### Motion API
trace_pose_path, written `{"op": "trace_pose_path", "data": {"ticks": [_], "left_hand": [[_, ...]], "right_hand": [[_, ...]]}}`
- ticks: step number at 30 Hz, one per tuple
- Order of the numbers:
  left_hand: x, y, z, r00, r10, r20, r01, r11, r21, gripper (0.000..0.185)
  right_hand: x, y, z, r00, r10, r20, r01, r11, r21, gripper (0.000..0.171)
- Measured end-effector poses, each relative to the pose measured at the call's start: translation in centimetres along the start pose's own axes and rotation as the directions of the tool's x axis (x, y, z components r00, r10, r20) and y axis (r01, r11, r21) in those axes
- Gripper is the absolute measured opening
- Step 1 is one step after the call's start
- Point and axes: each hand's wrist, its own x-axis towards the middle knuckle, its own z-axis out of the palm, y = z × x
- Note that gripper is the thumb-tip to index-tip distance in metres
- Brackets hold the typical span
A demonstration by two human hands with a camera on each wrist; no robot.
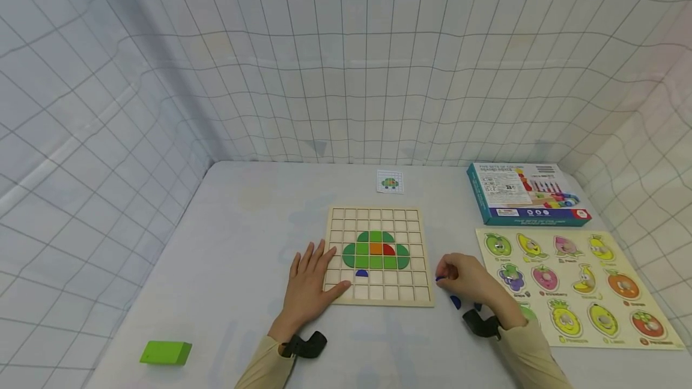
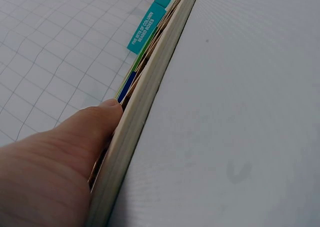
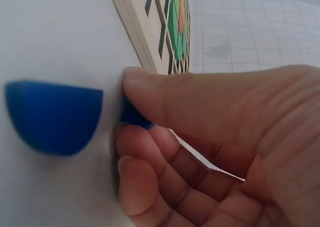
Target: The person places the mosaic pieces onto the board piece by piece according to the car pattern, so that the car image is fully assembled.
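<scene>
On the table lies a wooden grid board [image 1: 400,294] with green, orange and red pieces forming a rounded shape and one blue half-round piece [image 1: 361,273] below them. My left hand [image 1: 308,287] rests spread over the board's left edge, its thumb across the lower left corner. Just off the board's right side, my right hand [image 1: 467,278] pinches a small blue piece [image 3: 134,116] between thumb and fingers; the fingers cover most of it. Near that hand lies another blue half-round piece [image 3: 55,118], with one more blue piece [image 1: 478,306] by the wrist.
A small pattern card [image 1: 390,182] lies behind the board. At right are a boxed toy set [image 1: 527,194] and a fruit puzzle board [image 1: 575,287], close to my right hand and forearm. A green block [image 1: 166,353] sits at the front left.
</scene>
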Motion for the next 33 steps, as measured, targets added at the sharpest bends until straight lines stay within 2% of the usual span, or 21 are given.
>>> {"op": "trace_pose_path", "data": {"ticks": [5, 10, 14, 18, 23, 26, 30, 33], "left_hand": [[-0.1, 0.0, 0.0, 1.000, -0.002, 0.004, 0.002, 1.000, 0.001, 0.076], [-0.1, -0.1, 0.0, 1.000, -0.003, 0.006, 0.003, 1.000, 0.004, 0.075], [-0.1, -0.1, 0.0, 1.000, 0.001, 0.003, -0.001, 1.000, 0.003, 0.075], [-0.1, -0.2, 0.1, 1.000, 0.004, 0.000, -0.004, 1.000, 0.006, 0.075], [-0.1, -0.2, 0.1, 1.000, 0.004, -0.003, -0.004, 1.000, 0.006, 0.075], [-0.1, -0.1, 0.0, 1.000, 0.003, 0.001, -0.003, 1.000, 0.009, 0.076], [-0.1, 0.0, -0.1, 1.000, 0.001, 0.004, -0.001, 1.000, 0.013, 0.076], [0.0, 0.1, -0.2, 1.000, 0.001, 0.000, -0.001, 1.000, 0.010, 0.076]], "right_hand": [[-0.3, 0.0, 0.3, 0.999, -0.009, -0.033, 0.009, 1.000, -0.008, 0.012], [-0.7, -0.6, 0.6, 0.989, -0.091, -0.117, 0.085, 0.995, -0.056, 0.011], [-0.8, -1.8, 0.9, 0.977, -0.152, -0.149, 0.147, 0.988, -0.044, 0.013], [-0.6, -3.0, 1.4, 0.973, -0.189, -0.132, 0.190, 0.982, -0.004, 0.013], [0.0, -4.2, 2.2, 0.975, -0.214, -0.065, 0.217, 0.975, 0.045, 0.012], [0.4, -4.9, 2.6, 0.968, -0.250, -0.034, 0.252, 0.966, 0.057, 0.012], [1.1, -5.7, 3.4, 0.955, -0.296, -0.028, 0.297, 0.954, 0.043, 0.011], [1.7, -6.1, 4.0, 0.956, -0.293, -0.029, 0.294, 0.955, 0.049, 0.010]]}}
